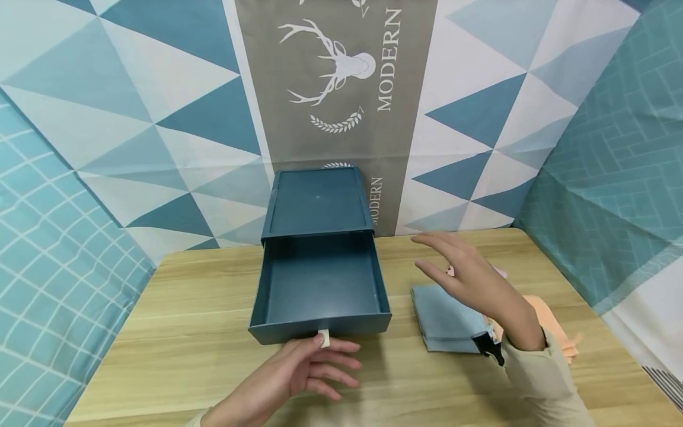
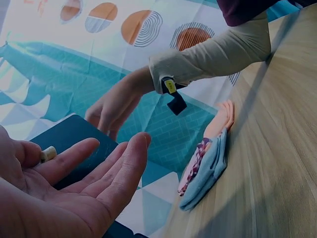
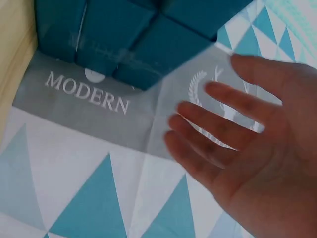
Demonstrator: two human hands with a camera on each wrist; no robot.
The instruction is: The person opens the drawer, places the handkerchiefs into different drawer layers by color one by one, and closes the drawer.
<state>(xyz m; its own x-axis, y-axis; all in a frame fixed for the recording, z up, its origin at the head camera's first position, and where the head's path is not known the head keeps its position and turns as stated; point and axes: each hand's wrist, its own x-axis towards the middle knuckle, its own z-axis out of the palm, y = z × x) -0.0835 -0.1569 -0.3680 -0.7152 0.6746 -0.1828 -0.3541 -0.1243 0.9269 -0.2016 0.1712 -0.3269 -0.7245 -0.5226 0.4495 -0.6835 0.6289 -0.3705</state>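
A dark blue box (image 1: 320, 201) stands with its drawer (image 1: 320, 325) pulled out toward the front, its inside bare. My left hand (image 1: 306, 367) is at the drawer's front and pinches the small cream knob (image 1: 324, 338) between thumb and index finger; the other fingers spread loosely. The same knob (image 2: 48, 154) shows by the thumb in the left wrist view. My right hand (image 1: 469, 279) is raised with fingers spread, holding nothing, right of the drawer. Behind and below it lie a folded blue-grey cloth (image 1: 445, 320) and a peach cloth (image 1: 549, 323).
A patterned cloth (image 2: 194, 166) lies between the peach and blue-grey ones. Everything stands on a wooden table (image 1: 203, 332). Printed fabric (image 1: 203, 118) hangs behind the table, and blue-green fabric (image 1: 613, 166) borders the right side.
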